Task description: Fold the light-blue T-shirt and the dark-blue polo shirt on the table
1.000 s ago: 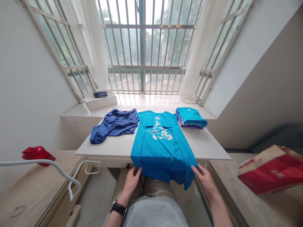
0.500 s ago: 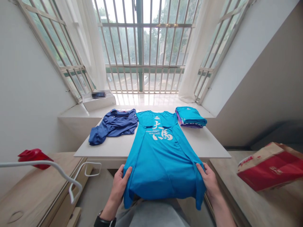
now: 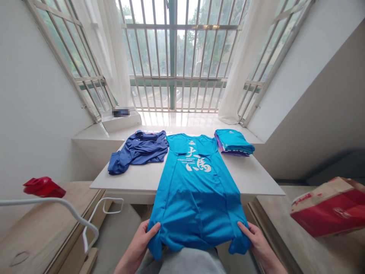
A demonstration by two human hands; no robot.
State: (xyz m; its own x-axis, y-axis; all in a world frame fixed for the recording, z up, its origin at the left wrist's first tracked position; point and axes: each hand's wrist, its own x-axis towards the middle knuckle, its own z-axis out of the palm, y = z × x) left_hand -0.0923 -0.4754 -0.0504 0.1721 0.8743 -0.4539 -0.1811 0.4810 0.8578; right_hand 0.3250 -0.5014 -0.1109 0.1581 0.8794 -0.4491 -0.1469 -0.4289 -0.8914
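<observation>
Gripping the hem corners of the shirt (image 3: pixel 194 198), the left hand (image 3: pixel 141 243) and right hand (image 3: pixel 255 243) each pinch fabric, fingers apparently curled beneath it. The shirt lies print-up along the table (image 3: pixel 137 179), hem overhanging the near edge, between a navy top (image 3: pixel 139 150) and a folded stack (image 3: pixel 234 141).

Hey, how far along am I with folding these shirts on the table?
Done: a folded stack sits far right on the table. In hand: the left hand and right hand grip the blue T-shirt by its hem, sides folded in. Remaining: the navy shirt lies crumpled.
</observation>
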